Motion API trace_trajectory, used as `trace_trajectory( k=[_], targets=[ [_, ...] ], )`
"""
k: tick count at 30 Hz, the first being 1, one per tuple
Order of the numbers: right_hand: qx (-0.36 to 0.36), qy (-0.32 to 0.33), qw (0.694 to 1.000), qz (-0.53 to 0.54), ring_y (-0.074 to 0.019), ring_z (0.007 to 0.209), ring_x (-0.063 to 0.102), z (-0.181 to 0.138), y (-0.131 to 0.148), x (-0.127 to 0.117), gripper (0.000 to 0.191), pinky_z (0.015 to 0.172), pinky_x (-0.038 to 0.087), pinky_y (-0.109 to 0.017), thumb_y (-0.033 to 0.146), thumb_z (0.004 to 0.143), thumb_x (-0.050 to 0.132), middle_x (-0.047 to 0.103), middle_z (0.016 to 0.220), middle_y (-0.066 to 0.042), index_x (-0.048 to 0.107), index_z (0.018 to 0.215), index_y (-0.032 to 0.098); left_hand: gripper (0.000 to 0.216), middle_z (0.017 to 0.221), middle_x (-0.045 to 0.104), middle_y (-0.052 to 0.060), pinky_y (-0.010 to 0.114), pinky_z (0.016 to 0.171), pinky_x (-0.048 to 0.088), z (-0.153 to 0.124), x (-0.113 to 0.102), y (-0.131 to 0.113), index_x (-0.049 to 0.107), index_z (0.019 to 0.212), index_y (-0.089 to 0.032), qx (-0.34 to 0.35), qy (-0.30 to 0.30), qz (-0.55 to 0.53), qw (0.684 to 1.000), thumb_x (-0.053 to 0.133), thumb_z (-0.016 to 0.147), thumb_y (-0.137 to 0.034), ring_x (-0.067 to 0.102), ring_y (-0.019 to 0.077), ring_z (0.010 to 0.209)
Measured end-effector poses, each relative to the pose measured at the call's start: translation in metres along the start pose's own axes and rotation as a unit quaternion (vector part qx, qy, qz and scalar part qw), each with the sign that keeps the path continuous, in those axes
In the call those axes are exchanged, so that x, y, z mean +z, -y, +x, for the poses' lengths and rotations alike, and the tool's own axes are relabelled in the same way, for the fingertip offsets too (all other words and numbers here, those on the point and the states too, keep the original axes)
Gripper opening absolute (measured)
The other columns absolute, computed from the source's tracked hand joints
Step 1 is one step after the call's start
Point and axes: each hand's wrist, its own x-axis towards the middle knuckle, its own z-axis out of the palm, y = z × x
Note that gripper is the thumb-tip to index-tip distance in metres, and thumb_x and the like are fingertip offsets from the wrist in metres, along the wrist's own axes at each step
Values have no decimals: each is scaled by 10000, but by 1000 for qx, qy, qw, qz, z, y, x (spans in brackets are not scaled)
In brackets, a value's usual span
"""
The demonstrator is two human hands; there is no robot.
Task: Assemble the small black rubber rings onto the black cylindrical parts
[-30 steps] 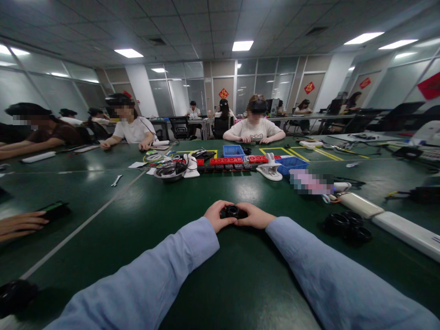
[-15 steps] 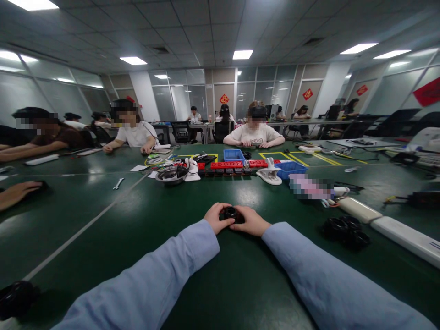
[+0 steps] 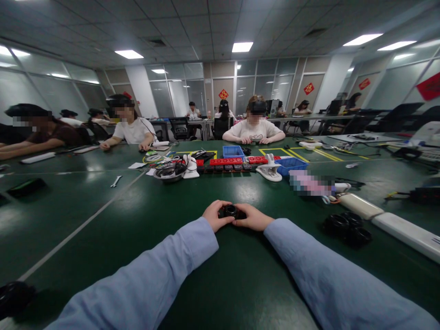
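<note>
Both my hands meet on the green table (image 3: pixel 137 220) around a small black round part (image 3: pixel 231 211) with a ring-shaped top. My left hand (image 3: pixel 215 215) grips its left side with curled fingers. My right hand (image 3: pixel 253 217) closes on its right side. The part rests on or just above the table between my fingertips. Light blue sleeves cover both my arms.
Several black rings (image 3: pixel 347 227) lie to my right, beside two long white bars (image 3: pixel 405 233). A metal bowl (image 3: pixel 170 173), red and black blocks (image 3: pixel 227 164), blue bins (image 3: pixel 233 151) and a white clamp (image 3: pixel 270 170) sit mid-table. People sit across and at left. A black object (image 3: pixel 13 298) lies near left.
A co-worker's hand at the left edge has withdrawn, leaving a dark flat device on the table. My hands stay closed on the black part, hardly moving.
</note>
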Motion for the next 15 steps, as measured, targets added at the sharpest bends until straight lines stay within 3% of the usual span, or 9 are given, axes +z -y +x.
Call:
trace_trajectory(
  k=[9, 15],
  targets=[
    [19, -6, 1000, -3, -111, 643, 480, -1, -1, 2, 252, 565, 344, -225, 280, 651, 583, 549, 720, 8, 550, 858, 140, 380, 912, 528, 34, 257, 641, 429, -1, 0, -1, 526, 976, -184, -2, -5, 4, 1000, 632, 616, -245, 502, 170, 847],
    [139, -128, 976, -109, -111, 587, 458, 7, 2, 19, 264, 511, 292, -218, 353, 621, 604, 527, 669, 0, 495, 760, 157, 372, 860, 514, 41, 323, 736, 422, 3, 10, -2, 518, 926, -157, -43, -106, 67, 991, 652, 600, -277, 502, 177, 803]
  ],
)
